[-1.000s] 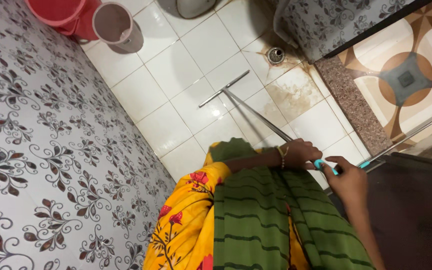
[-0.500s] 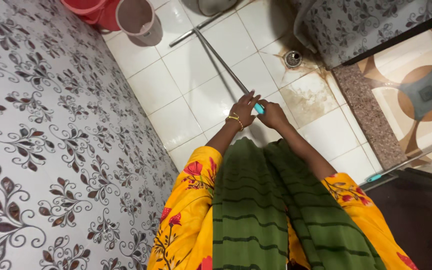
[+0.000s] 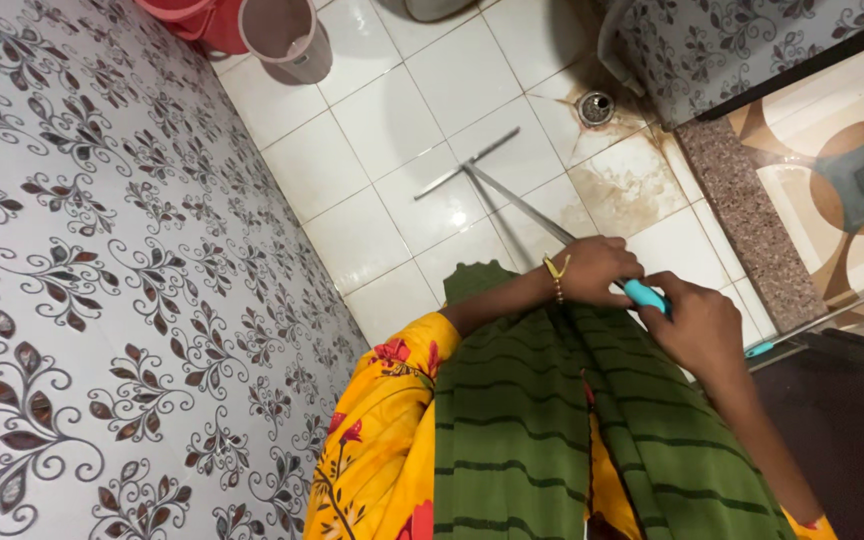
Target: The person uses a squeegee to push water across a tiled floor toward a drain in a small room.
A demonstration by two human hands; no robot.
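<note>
The floor drain (image 3: 595, 107) sits at the foot of the wall corner — the squeegee head (image 3: 467, 163) lies on the tiles left of the drain, its handle (image 3: 522, 205) running back to the left hand (image 3: 597, 268) and right hand (image 3: 697, 325). Far left of the drain stand a mug (image 3: 282, 35) and bucket (image 3: 187, 15).
</note>
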